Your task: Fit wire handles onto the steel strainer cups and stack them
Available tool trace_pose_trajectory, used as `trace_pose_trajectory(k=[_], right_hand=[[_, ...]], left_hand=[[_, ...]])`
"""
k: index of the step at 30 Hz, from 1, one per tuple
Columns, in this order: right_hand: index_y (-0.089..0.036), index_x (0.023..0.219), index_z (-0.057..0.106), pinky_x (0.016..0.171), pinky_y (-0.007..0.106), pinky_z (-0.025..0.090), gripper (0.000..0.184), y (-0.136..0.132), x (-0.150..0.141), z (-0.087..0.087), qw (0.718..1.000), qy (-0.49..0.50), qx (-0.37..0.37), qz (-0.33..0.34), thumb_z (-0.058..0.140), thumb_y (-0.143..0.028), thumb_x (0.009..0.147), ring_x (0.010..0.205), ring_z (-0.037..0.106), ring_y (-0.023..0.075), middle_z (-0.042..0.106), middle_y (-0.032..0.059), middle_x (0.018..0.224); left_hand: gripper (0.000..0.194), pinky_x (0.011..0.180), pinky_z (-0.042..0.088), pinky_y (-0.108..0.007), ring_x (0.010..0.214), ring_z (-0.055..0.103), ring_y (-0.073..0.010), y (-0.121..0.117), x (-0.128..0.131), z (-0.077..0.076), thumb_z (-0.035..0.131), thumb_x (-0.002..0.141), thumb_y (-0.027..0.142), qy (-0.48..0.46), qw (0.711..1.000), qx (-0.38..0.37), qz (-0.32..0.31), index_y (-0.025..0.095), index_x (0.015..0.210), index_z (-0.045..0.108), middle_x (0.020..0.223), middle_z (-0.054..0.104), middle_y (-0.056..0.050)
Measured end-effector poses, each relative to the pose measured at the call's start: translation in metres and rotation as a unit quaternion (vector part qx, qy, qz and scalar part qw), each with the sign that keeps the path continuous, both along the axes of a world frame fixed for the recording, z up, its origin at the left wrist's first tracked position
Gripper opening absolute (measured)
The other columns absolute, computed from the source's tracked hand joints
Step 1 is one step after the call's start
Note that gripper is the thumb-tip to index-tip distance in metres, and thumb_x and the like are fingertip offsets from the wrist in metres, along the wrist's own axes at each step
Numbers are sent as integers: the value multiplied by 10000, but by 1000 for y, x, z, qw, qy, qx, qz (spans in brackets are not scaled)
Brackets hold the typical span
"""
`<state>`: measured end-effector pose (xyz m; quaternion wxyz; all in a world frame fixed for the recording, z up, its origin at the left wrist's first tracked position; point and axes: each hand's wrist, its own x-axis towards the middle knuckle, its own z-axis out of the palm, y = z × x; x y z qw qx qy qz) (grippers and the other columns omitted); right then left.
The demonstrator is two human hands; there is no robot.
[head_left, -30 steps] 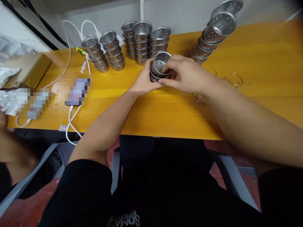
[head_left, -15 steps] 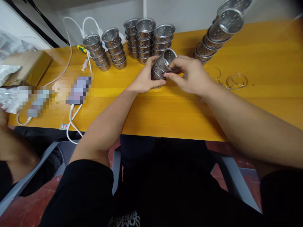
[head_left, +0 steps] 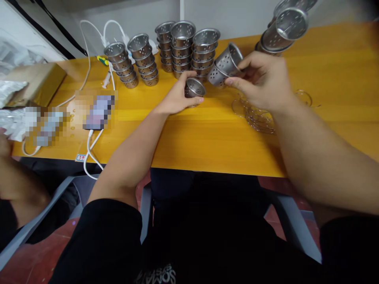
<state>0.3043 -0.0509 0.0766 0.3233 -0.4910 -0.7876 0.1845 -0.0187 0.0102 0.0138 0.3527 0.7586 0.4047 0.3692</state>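
Observation:
Around a small perforated metal cup (head_left: 194,87) on the table, my left hand (head_left: 179,96) is closed, thumb on the near side and fingers on the far side. My right hand (head_left: 262,79) pinches two nested perforated metal cups (head_left: 225,65) by their side, tilted and held up to the right of the left hand's cup. Behind them stand several stacks of the same cups, the nearest being a tall stack (head_left: 205,49). Another tall stack (head_left: 284,31) rises behind my right hand, which partly hides it. Thin wire loops (head_left: 257,118) lie beneath my right forearm.
Two more cup stacks (head_left: 142,59) stand at the back left beside a white cable. A phone (head_left: 100,112) with a charging cable lies left of my arm. A cardboard box (head_left: 38,85) and another person's arm (head_left: 20,189) are at the far left.
My right hand has lifted the two nested cups out of the cup in my left hand and moved them up and to the right. My left hand has stayed nearly in place.

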Motion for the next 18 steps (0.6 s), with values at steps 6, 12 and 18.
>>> trace_pose_trajectory(k=[6,12,18], right_hand=[[-322,1116,704,1107,569,679,547,-3,8,-1,998,-12,40,45,826,-856,1128,1164,783,384,806,176,1286],[-383,1354,799,1275,633,599,459,-18,-7,16,989,-133,-59,36,659,-796,1212,1367,718,441,814,180,1566],[-362,1614,791,1264,671,539,575,-10,-13,7,985,-162,-54,-13,603,-780,1266,1426,688,491,850,201,1527]], left_hand=[[919,1245,727,-617,1335,853,-373,10,-19,1,1012,892,430,13,995,-1,97,347,1685,556,1419,857,-108],[1166,1657,305,-779,1985,331,-422,68,-46,-30,932,929,567,21,984,134,113,442,1897,295,1901,636,-122],[1224,1756,133,-669,2061,-248,-97,30,-33,7,688,1030,710,169,977,129,-11,539,2051,35,2014,592,60]])
